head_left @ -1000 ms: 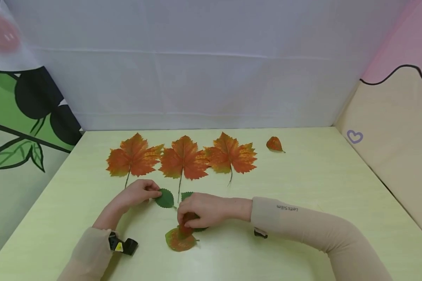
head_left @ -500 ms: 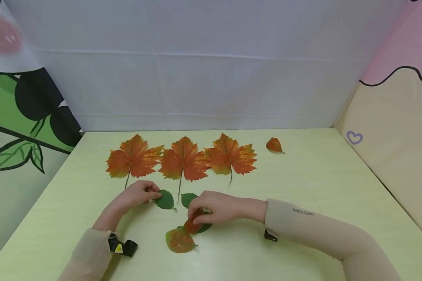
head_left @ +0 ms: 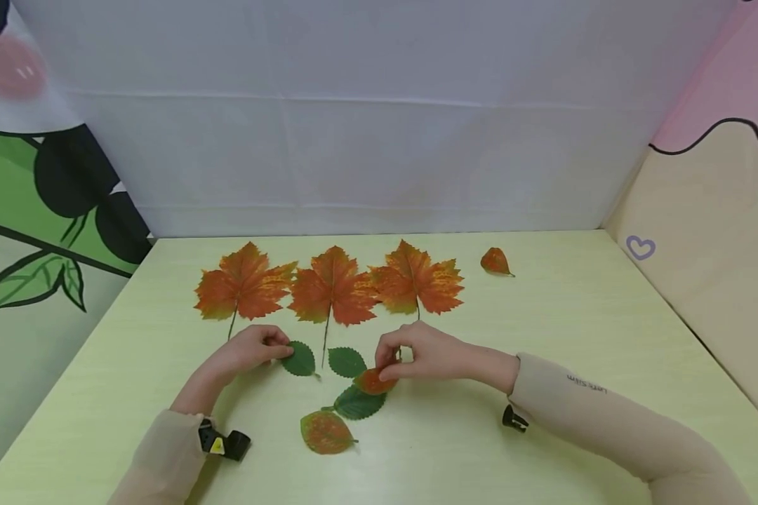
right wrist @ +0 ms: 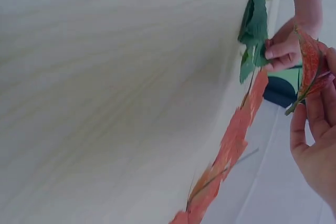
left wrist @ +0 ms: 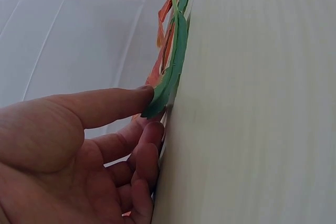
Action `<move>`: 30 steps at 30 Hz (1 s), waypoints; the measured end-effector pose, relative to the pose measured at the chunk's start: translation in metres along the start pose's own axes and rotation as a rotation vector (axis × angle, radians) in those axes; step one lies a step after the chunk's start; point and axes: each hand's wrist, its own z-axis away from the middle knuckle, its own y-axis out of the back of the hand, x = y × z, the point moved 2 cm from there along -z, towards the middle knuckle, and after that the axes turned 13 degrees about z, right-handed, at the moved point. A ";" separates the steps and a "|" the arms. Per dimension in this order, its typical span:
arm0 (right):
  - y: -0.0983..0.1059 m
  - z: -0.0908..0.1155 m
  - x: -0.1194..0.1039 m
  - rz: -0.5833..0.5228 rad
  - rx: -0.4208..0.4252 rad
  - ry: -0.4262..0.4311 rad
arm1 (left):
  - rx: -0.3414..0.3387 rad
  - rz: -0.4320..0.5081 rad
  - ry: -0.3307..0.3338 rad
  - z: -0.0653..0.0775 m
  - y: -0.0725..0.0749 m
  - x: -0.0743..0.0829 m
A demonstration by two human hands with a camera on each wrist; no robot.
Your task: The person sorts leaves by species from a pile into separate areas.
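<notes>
My left hand (head_left: 255,348) pinches the tip of a green leaf (head_left: 300,360) between thumb and fingers, low at the table surface; the left wrist view shows the thumb over this leaf (left wrist: 170,80). My right hand (head_left: 432,354) pinches a small orange-red leaf (head_left: 373,382) by one end. In the right wrist view that orange-red leaf (right wrist: 313,69) is held up off the table. Below it lies a second green leaf (head_left: 360,405), partly covered in the head view. A third green leaf (head_left: 346,362) lies between the hands. Nearer the front rests a green-orange leaf (head_left: 326,432).
Three large orange maple leaves (head_left: 332,284) lie in a row behind the hands, stems toward me. A small orange leaf (head_left: 495,261) sits at the back right. A pale cloth wall (head_left: 379,154) rises behind the table (head_left: 543,315).
My right hand has moved right and away from me, carrying the orange-red leaf off the green-orange one and uncovering the green leaves. The left hand has stayed at its leaf.
</notes>
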 end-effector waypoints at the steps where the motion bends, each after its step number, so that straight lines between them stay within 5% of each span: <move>1: 0.003 0.002 0.002 -0.021 0.009 -0.021 | -0.001 0.002 -0.001 0.000 0.000 0.000; 10: 0.026 0.026 0.028 -0.041 0.164 -0.223 | -0.001 0.005 -0.003 -0.001 0.000 0.000; 30: 0.057 0.058 0.068 -0.019 0.314 -0.411 | 0.001 0.006 -0.011 -0.001 0.001 -0.001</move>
